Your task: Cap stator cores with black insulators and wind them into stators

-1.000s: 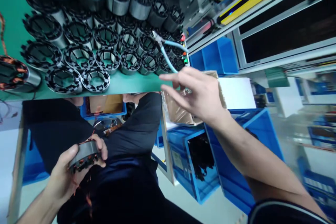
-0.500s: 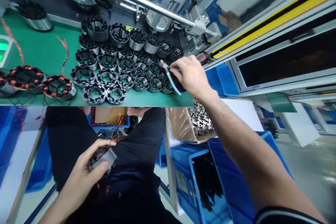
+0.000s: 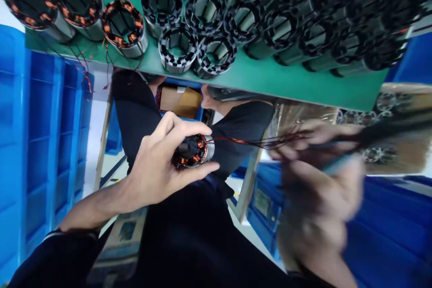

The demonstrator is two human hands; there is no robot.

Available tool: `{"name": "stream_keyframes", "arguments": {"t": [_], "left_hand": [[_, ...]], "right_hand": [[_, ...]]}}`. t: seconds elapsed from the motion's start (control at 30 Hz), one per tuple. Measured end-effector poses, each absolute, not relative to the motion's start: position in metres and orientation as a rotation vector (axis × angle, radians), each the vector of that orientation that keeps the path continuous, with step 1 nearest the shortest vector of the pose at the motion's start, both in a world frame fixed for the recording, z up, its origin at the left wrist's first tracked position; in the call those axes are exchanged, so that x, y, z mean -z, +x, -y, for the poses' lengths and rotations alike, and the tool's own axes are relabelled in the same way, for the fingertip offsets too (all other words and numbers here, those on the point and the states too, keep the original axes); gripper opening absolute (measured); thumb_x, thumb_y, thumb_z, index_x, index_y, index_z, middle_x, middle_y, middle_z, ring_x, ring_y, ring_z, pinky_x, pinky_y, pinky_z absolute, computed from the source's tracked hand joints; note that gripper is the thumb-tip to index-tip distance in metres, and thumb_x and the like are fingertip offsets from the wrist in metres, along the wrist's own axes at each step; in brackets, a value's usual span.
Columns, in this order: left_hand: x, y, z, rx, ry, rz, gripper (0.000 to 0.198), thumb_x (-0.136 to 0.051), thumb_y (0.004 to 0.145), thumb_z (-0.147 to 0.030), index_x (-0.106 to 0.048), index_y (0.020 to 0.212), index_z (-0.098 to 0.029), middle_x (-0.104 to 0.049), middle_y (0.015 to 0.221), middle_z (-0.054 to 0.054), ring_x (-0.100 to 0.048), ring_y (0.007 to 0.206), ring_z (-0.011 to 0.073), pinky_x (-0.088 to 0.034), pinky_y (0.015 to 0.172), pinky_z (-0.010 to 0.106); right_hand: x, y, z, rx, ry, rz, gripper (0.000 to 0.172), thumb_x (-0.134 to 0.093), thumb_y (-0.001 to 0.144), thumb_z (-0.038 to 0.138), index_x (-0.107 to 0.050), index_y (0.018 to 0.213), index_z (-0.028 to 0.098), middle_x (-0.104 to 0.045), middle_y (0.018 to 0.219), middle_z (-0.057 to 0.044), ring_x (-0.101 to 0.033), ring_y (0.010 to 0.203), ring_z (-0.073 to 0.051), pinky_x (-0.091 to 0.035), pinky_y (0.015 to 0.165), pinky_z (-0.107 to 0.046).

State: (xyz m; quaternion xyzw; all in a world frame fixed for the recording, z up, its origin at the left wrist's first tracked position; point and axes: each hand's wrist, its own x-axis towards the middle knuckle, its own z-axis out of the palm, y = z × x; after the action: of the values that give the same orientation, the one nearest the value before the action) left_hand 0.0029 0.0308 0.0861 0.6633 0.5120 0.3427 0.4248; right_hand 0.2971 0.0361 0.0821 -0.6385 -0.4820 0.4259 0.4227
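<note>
My left hand (image 3: pixel 168 157) is wrapped round a wound stator (image 3: pixel 209 148), a metal ring with copper coils inside, above my lap. A bundle of copper wires (image 3: pixel 241 141) stretches from the stator rightward to my right hand (image 3: pixel 320 180). That hand is smeared by motion. Within its blur a dark shape and a pale blue streak show, apparently the pliers seen clearly a moment earlier. Whether its fingers also grip the wire ends is too blurred to tell.
Several unwound stators (image 3: pixel 216 54) stand in rows on the green bench top (image 3: pixel 270 78). Wound stators (image 3: pixel 123 29) with loose leads stand at the left. Blue bins (image 3: pixel 37 144) line the left side. A carton (image 3: pixel 293 114) with metal rings and blue crates (image 3: pixel 388 220) are at the right.
My view has tilted down. My right hand has moved from above the stators down to the wires, with the pliers. My left hand has raised and turned the wound stator.
</note>
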Motion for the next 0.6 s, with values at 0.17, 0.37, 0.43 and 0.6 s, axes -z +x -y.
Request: {"name": "stream_keyframes", "arguments": {"t": [0.17, 0.37, 0.43, 0.6], "left_hand": [[-0.088, 0.008, -0.033, -0.74, 1.747, -1.254, 0.047, -0.1, 0.105, -0.043, -0.076, 0.145, -0.033, -0.078, 0.129, 0.004, -0.076, 0.111, 0.0231, -0.066, 0.081, 0.032], [-0.085, 0.009, -0.026, -0.717, 1.767, -1.173, 0.049, -0.098, 0.109, -0.046, -0.073, 0.148, -0.033, -0.077, 0.132, 0.005, -0.08, 0.12, 0.0239, -0.07, 0.089, 0.034], [-0.079, 0.012, -0.023, -0.8, 1.735, -1.16, 0.049, -0.098, 0.108, -0.044, -0.071, 0.149, -0.034, -0.078, 0.142, 0.007, -0.079, 0.135, 0.0264, -0.072, 0.1, 0.036], [-0.056, 0.016, -0.016, -0.916, 1.653, -1.141, 0.038, -0.082, 0.119, -0.047, -0.062, 0.149, -0.035, -0.071, 0.158, 0.014, -0.07, 0.158, 0.0341, -0.072, 0.116, 0.05]], "right_hand": [[-0.07, 0.25, -0.014, -1.369, -1.321, 1.101, 0.027, -0.087, 0.112, 0.038, -0.092, 0.138, 0.045, -0.075, 0.096, -0.001, -0.067, 0.082, -0.023, -0.058, 0.08, -0.044], [-0.081, 0.248, -0.029, -1.456, -1.183, 1.169, 0.006, -0.097, 0.106, 0.04, -0.092, 0.106, 0.036, -0.075, 0.086, -0.002, -0.064, 0.074, -0.023, -0.059, 0.077, -0.046], [-0.083, 0.244, -0.032, -1.597, -1.195, 0.973, 0.024, -0.097, 0.106, 0.048, -0.083, 0.094, 0.033, -0.064, 0.076, 0.001, -0.054, 0.066, -0.02, -0.054, 0.069, -0.04], [-0.075, 0.231, -0.029, -1.917, -1.179, 0.627, 0.047, -0.098, 0.104, 0.057, -0.066, 0.087, 0.028, -0.042, 0.064, 0.009, -0.035, 0.056, -0.013, -0.042, 0.059, -0.032]]}}
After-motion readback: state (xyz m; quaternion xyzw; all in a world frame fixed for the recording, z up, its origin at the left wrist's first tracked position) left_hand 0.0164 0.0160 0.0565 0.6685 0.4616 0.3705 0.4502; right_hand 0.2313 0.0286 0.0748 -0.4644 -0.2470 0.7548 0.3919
